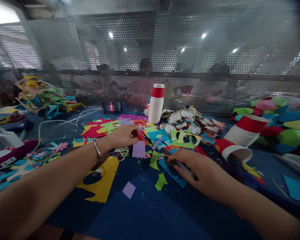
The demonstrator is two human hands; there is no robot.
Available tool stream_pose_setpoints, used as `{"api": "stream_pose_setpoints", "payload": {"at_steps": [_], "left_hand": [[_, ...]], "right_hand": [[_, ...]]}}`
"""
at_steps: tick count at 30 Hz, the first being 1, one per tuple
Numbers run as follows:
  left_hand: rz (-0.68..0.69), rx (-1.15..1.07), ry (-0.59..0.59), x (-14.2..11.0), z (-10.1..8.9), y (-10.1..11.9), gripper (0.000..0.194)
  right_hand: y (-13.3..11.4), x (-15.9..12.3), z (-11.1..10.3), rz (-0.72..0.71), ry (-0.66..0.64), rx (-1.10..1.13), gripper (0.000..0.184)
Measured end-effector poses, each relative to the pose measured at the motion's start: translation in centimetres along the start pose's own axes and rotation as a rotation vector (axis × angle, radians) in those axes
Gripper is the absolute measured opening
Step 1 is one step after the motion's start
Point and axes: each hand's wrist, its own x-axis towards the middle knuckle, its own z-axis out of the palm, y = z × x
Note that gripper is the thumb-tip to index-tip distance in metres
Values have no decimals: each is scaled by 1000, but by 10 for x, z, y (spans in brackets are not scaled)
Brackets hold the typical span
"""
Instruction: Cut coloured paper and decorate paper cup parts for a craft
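Observation:
My left hand (pixel 123 136), a bracelet on its wrist, has its fingertips pinched at the top edge of a small purple paper square (pixel 139 149). My right hand (pixel 195 166) is curled round a slim dark pen-like tool (pixel 185 169); its tip is hard to make out among the scraps. Under and beside that hand lies blue cut paper (pixel 172 171). Between the hands are a curved green strip (pixel 155 160) and a green scrap (pixel 161 182). A second purple square (pixel 129 190) rests on the blue table nearer to me. Yellow paper with a round hole (pixel 107 181) lies below my left wrist.
A tall stack of paper cups (pixel 156 105) stands behind a heap of round lids (pixel 181 118). More cups (pixel 246 131) lean at the right, near colourful paper shapes (pixel 285 116). On the left are a purple power strip (pixel 13 152), white cable (pixel 40 130), scissors (pixel 10 118) and paper scraps (pixel 50 100).

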Motion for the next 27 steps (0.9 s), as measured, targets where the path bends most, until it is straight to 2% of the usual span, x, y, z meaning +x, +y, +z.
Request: {"api": "stream_pose_setpoints", "payload": {"at_steps": [4, 7, 10, 13, 16, 18, 22, 27], "left_hand": [[24, 83, 78, 3, 6, 2, 11], [83, 123, 103, 19, 4, 5, 8], [126, 154, 197, 52, -10, 6, 7], [120, 159, 375, 94, -32, 7, 8], [93, 149, 562, 133, -52, 10, 24], [76, 143, 638, 154, -59, 12, 32], [59, 137, 681, 184, -61, 13, 24], [56, 121, 656, 205, -58, 10, 13]], "right_hand": [[-2, -1, 3, -39, 8, -52, 22], [-3, 0, 4, -33, 6, -63, 22], [-4, 1, 3, -20, -1, -64, 23], [-6, 0, 2, -23, -13, -53, 24], [-9, 0, 1, -16, -29, -49, 24], [-9, 0, 1, -11, -35, -57, 23], [-9, 3, 1, 6, -37, -90, 21], [-8, 1, 2, 11, -59, -82, 23]]}}
